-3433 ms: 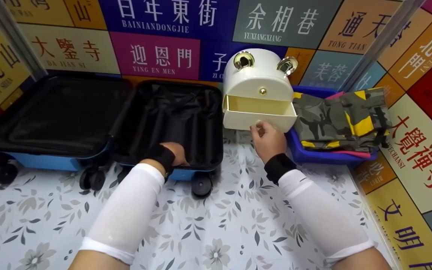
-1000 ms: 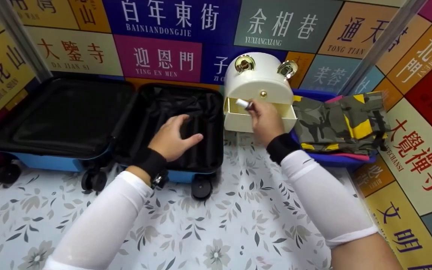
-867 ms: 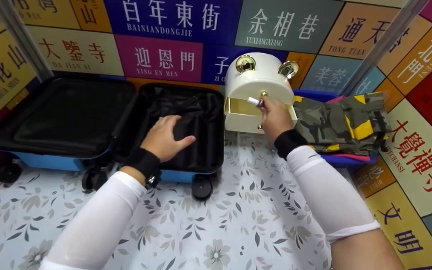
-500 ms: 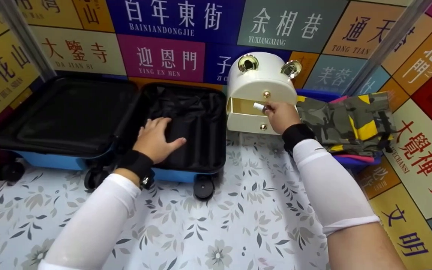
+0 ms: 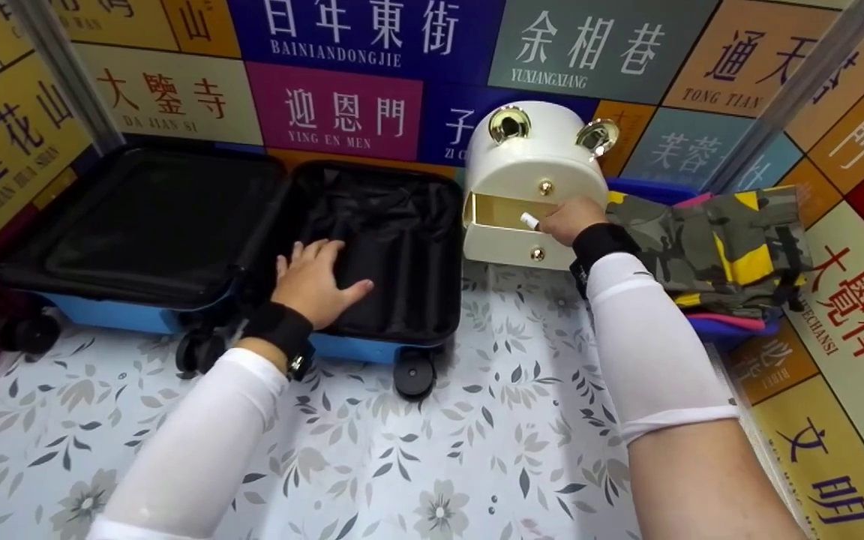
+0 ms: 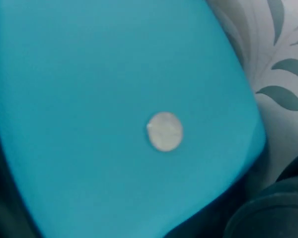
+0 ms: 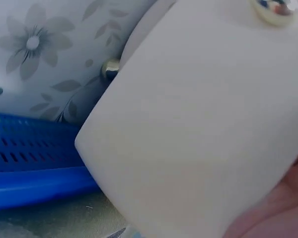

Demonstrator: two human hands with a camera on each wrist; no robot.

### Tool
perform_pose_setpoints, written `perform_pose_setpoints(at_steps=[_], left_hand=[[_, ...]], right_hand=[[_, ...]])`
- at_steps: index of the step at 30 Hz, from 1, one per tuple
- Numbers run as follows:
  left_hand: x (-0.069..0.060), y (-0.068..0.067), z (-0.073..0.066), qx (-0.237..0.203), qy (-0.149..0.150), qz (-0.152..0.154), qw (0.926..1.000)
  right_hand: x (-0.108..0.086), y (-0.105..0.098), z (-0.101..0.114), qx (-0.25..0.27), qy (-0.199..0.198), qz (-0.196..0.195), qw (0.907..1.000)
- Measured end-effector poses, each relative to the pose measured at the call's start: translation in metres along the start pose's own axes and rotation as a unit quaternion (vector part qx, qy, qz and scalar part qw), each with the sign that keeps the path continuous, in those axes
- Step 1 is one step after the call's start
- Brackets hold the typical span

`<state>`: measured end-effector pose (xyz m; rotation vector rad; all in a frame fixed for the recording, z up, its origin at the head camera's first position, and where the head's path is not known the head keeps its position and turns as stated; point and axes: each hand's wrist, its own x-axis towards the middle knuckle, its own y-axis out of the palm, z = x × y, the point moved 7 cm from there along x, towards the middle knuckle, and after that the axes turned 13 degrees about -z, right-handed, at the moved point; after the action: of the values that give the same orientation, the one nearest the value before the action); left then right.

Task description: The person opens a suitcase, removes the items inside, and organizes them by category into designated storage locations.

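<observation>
My right hand (image 5: 576, 219) is at the pulled-out lower drawer (image 5: 499, 241) of a white box (image 5: 537, 161) with gold knobs and two round gold-rimmed eyes. Its fingers pinch a small white-ended tube (image 5: 529, 220) over the drawer's opening; the rest of the tube is hidden by the fingers. In the right wrist view, part of that hand (image 7: 283, 198) shows beside the white box (image 7: 188, 124). My left hand (image 5: 310, 281), fingers spread, is over the right half of an open suitcase (image 5: 402, 289) lined in black. The left wrist view shows only its blue shell (image 6: 99, 99).
The suitcase's other half (image 5: 162, 217), under a black panel, lies at the left. Right of the box, folded camouflage clothes (image 5: 702, 247) lie in a blue basket (image 5: 653, 191). Suitcase wheels (image 5: 414, 373) jut toward the front over a floral cloth (image 5: 402, 450). Printed walls stand behind and at both sides.
My right hand first held the drawer's knob, then appeared with the tube and has moved right and slightly lower. My left hand rose from the suitcase, spread its fingers and shifted left.
</observation>
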<state>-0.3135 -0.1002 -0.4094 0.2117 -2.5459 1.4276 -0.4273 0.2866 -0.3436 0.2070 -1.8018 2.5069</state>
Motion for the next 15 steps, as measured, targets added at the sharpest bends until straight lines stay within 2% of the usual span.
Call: perform_pose_setpoints(at_steps=[4, 9, 11, 15], left_hand=[[0.0005, 0.0013, -0.0010, 0.005, 0.000, -0.002, 1.0000], [0.0004, 0.0013, -0.0004, 0.005, 0.000, -0.003, 1.0000], [0.0000, 0.0011, 0.0002, 0.005, -0.001, -0.003, 1.0000], [-0.0005, 0.0012, 0.0021, 0.003, -0.003, -0.004, 1.0000]], right_hand=[[0.0043, 0.0055, 0.0016, -0.056, -0.032, 0.020, 0.9977], [0.0075, 0.0110, 0.0007, -0.084, -0.047, 0.042, 0.9945], [0.0067, 0.0105, 0.0023, -0.086, -0.050, 0.039, 0.9943], [0.0003, 0.0065, 0.0064, -0.059, -0.028, 0.009, 0.9978]])
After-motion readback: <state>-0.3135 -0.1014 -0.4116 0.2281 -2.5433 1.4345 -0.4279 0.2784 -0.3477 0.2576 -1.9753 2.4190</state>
